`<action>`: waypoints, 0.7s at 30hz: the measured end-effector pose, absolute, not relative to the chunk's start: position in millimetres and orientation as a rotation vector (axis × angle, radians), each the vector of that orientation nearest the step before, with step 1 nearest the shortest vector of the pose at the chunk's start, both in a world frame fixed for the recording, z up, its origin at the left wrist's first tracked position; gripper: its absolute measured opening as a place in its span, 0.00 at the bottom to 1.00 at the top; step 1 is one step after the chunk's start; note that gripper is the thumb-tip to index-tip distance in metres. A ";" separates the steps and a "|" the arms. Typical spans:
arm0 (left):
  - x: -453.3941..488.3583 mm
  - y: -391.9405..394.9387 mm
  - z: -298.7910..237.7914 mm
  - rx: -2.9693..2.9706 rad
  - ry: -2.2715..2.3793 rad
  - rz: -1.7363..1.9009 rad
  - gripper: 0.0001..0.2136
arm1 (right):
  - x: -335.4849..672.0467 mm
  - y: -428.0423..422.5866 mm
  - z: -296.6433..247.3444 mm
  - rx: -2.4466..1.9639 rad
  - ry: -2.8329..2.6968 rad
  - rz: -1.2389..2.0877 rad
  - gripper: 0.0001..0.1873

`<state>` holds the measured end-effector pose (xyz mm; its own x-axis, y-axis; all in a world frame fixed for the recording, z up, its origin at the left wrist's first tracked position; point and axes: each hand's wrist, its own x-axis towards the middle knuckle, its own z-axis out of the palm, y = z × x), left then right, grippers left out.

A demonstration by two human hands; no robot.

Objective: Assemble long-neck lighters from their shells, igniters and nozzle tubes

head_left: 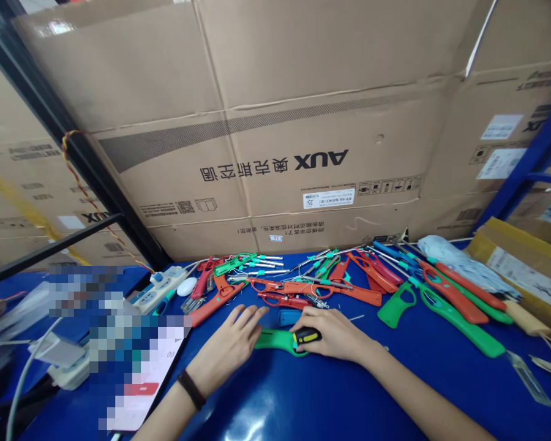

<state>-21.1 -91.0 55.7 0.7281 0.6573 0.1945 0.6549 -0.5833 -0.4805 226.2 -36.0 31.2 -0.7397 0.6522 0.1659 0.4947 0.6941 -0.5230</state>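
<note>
Ahead, long lighters (294, 288) lie heaped past the left hand (227, 349) and right hand (330, 334).

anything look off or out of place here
The AUX carton behind the blue table stands upside down, its printing inverted. The orange and green lighter bodies also lie jumbled, with metal nozzles pointing every way.

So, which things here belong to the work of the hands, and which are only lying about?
In use: green plastic lighter handle; black-and-yellow plastic piece under the right hand; left hand beside them.
Lying about: orange plastic lighter handles; white power strip; brown cardboard AUX carton.
</note>
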 end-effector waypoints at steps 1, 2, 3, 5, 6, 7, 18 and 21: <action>-20.9 -91.0 56.0 -2.415 -0.990 0.001 0.06 | 226.3 -36.2 31.0 -0.899 -2.570 0.648 0.16; -21.0 -91.3 56.5 -2.431 -0.988 -0.004 0.07 | 226.4 -36.3 30.7 -0.899 -2.572 0.646 0.16; -21.5 -91.7 57.3 -2.446 -0.994 -0.013 0.07 | 226.5 -36.5 30.3 -0.902 -2.572 0.640 0.16; -23.9 -93.5 58.5 -2.481 -1.044 -0.050 0.09 | 226.6 -36.5 29.5 -0.908 -2.576 0.632 0.16; -25.7 -94.8 58.6 -2.507 -1.094 -0.091 0.09 | 226.7 -36.4 29.1 -0.911 -2.577 0.630 0.16; -27.8 -96.4 57.9 -2.537 -1.159 -0.151 0.09 | 226.8 -36.2 28.8 -0.913 -2.578 0.630 0.16; -24.6 -107.7 18.9 -2.678 -1.678 -0.735 0.13 | 211.9 -32.7 62.8 -0.742 -2.079 1.126 0.16; -7.7 -118.8 13.9 -2.640 -1.745 -0.796 0.13 | 187.6 -36.3 76.4 -0.475 -1.710 1.480 0.21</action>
